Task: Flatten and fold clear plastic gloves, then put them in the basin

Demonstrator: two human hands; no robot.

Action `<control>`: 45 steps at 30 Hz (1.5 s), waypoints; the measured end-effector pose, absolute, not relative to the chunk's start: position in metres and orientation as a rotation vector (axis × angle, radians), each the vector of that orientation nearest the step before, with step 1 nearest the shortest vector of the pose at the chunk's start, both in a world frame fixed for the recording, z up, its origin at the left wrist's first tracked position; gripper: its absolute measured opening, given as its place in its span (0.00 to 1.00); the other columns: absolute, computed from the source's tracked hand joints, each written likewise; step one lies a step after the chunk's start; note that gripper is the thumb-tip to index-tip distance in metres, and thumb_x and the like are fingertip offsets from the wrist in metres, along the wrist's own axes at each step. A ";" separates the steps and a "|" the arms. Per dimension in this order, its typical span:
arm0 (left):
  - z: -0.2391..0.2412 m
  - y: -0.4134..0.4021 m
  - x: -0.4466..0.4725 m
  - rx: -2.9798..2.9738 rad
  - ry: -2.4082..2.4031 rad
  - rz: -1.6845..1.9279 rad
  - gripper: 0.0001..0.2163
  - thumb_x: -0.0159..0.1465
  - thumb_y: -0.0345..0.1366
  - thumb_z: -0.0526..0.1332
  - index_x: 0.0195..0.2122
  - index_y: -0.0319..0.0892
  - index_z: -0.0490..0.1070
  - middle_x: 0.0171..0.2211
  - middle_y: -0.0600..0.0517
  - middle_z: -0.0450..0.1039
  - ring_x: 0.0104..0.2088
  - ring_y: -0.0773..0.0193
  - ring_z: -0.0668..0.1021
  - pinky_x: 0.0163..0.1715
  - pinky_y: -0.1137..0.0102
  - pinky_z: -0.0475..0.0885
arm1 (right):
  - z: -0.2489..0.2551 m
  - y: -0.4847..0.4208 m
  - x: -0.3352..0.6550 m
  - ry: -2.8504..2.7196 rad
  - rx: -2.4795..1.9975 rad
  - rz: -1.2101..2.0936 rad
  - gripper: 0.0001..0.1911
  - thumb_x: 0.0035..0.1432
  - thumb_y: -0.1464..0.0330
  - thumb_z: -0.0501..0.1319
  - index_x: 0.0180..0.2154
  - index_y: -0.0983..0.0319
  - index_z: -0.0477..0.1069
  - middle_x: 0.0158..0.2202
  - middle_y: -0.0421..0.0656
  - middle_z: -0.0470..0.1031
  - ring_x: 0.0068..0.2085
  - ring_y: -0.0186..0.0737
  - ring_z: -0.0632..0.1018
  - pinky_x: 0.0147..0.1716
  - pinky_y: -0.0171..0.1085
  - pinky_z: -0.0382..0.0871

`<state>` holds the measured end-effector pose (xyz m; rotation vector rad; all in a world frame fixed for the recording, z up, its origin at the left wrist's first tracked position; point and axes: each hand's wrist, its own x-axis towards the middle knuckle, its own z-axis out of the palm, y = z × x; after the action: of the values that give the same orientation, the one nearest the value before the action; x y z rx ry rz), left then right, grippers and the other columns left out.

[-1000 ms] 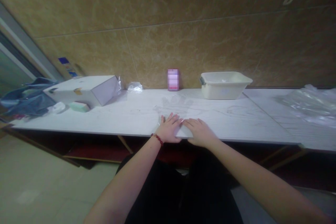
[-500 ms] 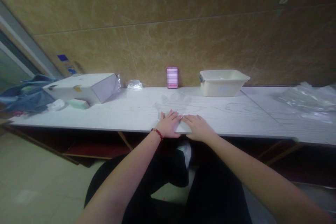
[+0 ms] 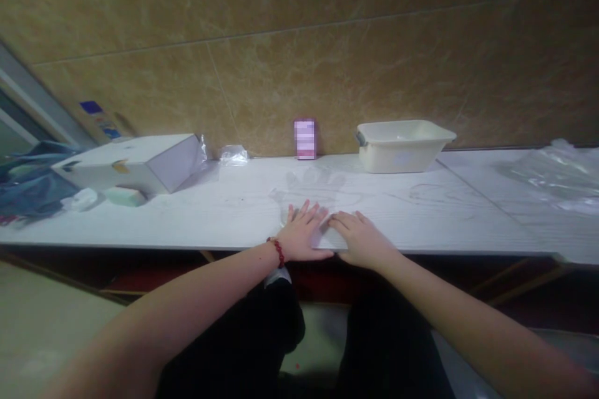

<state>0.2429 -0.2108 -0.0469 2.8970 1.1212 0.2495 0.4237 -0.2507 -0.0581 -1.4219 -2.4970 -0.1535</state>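
Resting the bare left hand (image 3: 303, 237), with fingers spread apart, on a clear, glove-shaped plastic film (image 3: 318, 179) atop the white wood-grain tabletop (image 3: 219, 218); holding the bare right hand (image 3: 365, 243) close beside, cannot tell whether pinching.

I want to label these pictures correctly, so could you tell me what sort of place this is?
Probably an indoor work area: a pale counter over open shelves, a marble-patterned wall and a tub.
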 end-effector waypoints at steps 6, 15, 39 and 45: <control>-0.046 -0.175 0.222 2.586 1.157 0.605 0.19 0.57 0.42 0.47 0.49 0.41 0.56 0.48 0.48 0.61 0.49 0.63 0.63 0.48 0.68 0.57 | -0.058 -0.251 0.425 -2.505 -1.458 -0.168 0.33 0.41 0.65 0.58 0.52 0.63 0.53 0.53 0.49 0.55 0.54 0.48 0.55 0.51 0.49 0.42; -0.041 -0.060 0.157 2.202 1.955 0.329 0.22 0.49 0.46 0.53 0.40 0.35 0.67 0.38 0.43 0.69 0.39 0.56 0.71 0.38 0.68 0.64 | -0.063 -0.247 0.431 -2.480 -1.411 -0.041 0.33 0.43 0.61 0.57 0.52 0.64 0.53 0.53 0.50 0.55 0.55 0.47 0.52 0.53 0.47 0.40; -0.015 -0.016 0.133 1.656 1.518 0.175 0.17 0.47 0.42 0.57 0.36 0.39 0.64 0.28 0.49 0.72 0.27 0.66 0.73 0.26 0.74 0.66 | -0.039 -0.231 0.438 -2.450 -1.359 0.277 0.25 0.48 0.56 0.53 0.48 0.57 0.61 0.50 0.46 0.60 0.53 0.48 0.56 0.49 0.48 0.52; -0.001 -0.005 0.142 2.325 1.592 0.172 0.15 0.50 0.42 0.51 0.37 0.41 0.66 0.32 0.51 0.71 0.33 0.63 0.72 0.34 0.71 0.64 | -0.012 -0.183 0.432 -2.436 -1.228 0.155 0.17 0.52 0.61 0.51 0.43 0.59 0.65 0.45 0.47 0.63 0.48 0.44 0.61 0.46 0.45 0.56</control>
<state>0.1420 -0.0046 -0.0007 2.3250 1.5922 0.1719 0.4319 -0.1825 -0.0122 -1.2284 -2.4358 0.1548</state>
